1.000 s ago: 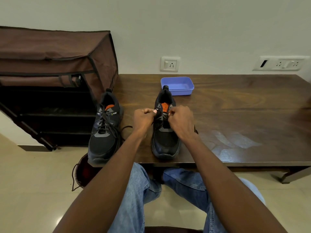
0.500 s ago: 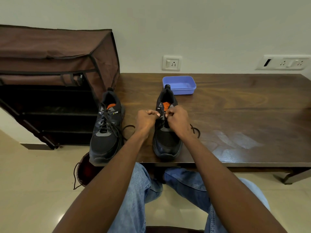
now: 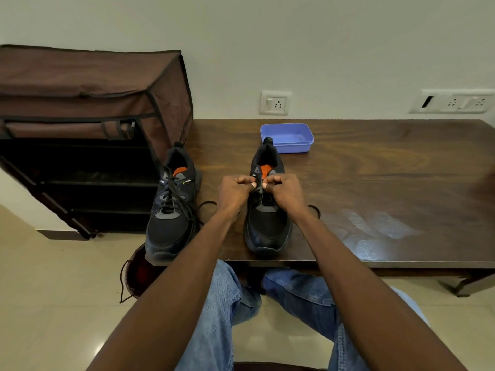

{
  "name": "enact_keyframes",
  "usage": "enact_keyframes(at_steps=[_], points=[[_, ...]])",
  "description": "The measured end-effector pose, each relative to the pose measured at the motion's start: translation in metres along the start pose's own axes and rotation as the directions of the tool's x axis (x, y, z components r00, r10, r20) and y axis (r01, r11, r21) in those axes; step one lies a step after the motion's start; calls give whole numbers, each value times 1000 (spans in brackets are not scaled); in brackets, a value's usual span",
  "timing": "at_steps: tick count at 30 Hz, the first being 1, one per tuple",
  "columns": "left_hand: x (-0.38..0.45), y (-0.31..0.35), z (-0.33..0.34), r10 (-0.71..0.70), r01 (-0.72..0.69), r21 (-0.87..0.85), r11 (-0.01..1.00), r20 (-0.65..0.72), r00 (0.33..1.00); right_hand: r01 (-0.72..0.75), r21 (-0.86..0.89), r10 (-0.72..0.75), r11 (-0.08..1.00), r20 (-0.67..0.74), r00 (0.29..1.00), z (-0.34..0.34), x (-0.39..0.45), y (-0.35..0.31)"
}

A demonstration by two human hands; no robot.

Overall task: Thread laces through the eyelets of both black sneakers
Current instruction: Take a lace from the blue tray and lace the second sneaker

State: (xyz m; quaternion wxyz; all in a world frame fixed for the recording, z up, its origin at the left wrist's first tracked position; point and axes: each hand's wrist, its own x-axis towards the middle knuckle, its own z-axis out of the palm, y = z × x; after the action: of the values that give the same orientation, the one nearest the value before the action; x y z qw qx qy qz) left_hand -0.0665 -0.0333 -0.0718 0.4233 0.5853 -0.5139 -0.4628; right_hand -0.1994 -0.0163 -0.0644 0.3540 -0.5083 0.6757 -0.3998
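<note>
I see the blue tub on the far tabletop, its inside hidden by the rim. My left hand and right hand each close a grip at the right sneaker eyelets, the lace mostly covered; the left sneaker sits laced.

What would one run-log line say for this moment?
left hand: pinches lace | right hand: pinches lace | right sneaker: being laced | left sneaker: laced
</note>
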Motion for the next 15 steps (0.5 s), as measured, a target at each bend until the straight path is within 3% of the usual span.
enact_keyframes(at_steps=[11, 15], points=[[-8, 6, 2, 156, -157, 143, 977, 15, 988, 73, -100, -78, 992, -42, 996, 1, -1, -5], [-4, 6, 4, 129, -122, 182, 976, -30, 991, 283, -355, -333, 891, -85, 939, 0, -6, -5]])
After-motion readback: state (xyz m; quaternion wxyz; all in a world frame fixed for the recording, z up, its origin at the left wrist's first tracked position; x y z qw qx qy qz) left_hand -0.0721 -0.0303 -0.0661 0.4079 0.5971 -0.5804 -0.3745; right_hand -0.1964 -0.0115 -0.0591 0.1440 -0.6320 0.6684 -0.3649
